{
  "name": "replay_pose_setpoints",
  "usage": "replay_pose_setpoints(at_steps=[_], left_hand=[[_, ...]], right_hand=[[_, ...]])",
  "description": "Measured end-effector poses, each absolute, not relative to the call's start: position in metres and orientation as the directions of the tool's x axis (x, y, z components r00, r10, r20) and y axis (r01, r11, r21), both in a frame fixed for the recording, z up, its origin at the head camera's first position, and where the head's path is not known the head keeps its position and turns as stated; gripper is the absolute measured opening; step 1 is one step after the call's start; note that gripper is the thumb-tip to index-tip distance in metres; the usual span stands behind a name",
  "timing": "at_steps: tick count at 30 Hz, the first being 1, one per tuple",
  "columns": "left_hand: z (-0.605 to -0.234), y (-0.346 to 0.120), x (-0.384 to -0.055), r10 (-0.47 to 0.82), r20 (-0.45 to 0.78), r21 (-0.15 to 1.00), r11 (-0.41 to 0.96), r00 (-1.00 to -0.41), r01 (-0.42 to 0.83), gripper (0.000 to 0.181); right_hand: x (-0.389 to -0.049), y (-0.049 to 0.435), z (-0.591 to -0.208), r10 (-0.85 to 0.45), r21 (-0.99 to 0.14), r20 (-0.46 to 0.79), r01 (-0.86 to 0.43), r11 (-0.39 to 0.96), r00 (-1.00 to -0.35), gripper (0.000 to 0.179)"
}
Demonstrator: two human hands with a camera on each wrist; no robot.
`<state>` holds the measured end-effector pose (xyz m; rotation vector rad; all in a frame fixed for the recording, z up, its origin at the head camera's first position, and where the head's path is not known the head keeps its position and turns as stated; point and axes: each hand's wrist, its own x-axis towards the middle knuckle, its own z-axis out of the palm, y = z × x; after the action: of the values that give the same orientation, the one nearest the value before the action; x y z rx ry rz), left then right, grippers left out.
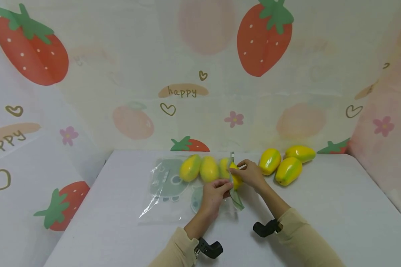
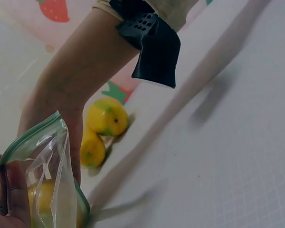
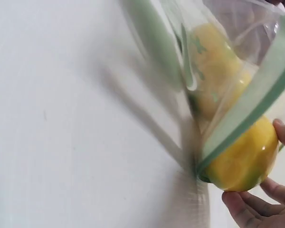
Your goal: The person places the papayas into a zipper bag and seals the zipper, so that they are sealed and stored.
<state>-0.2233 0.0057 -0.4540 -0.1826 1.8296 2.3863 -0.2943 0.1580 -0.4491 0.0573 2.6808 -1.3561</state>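
Observation:
A clear zip bag [image 1: 153, 211] with a green cartoon print lies flat on the table, its mouth to the right. Through its film show several yellow-green mangoes, among them one mango [image 1: 189, 168] at the left and another mango [image 1: 209, 169] beside it. My left hand [image 1: 214, 196] pinches the near side of the mouth, where the green zip edge [image 2: 33, 135] stands up. At the opening, my right hand [image 1: 252, 174] holds a mango [image 3: 247, 156] by its outer end with spread fingertips. The zip edge crosses this mango, whose inner part lies behind the film.
Right of the bag, a loose mango [image 1: 270, 162], a mango [image 1: 300, 153] at the back and a mango [image 1: 289, 171] nearer lie close together on the white table [image 1: 337, 207]. A strawberry-printed backdrop [image 1: 220, 92] rises behind the table. Each wrist carries a black camera.

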Motion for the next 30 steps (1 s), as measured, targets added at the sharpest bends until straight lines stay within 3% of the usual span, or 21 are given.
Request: replay_pose_setpoints(at_steps=[6,16,24,30], left_hand=[[-0.459,0.003,-0.227,0.032,-0.179,0.951,-0.251,-0.983,-0.182,0.026],[-0.457,-0.002,-0.232,0.067,-0.206,0.914,-0.344,-0.976,-0.216,0.025],[-0.462,-0.001,-0.232,0.144,-0.218,0.906,-0.339,-0.965,-0.255,0.020],[-0.465,-0.003,-0.232,0.119,-0.190,0.929,-0.299,-0.975,-0.218,0.025]], right_hand=[[-0.294,0.153,-0.454,-0.040,-0.823,-0.156,0.107,0.557,-0.987,0.052],[-0.295,0.160,-0.464,-0.253,-0.903,-0.106,-0.013,0.429,-0.962,0.063],[-0.296,0.143,-0.470,-0.114,-0.934,-0.044,0.000,0.356,-0.993,0.045],[-0.293,0.137,-0.470,-0.051,-0.917,-0.069,0.043,0.398,-0.996,0.041]])
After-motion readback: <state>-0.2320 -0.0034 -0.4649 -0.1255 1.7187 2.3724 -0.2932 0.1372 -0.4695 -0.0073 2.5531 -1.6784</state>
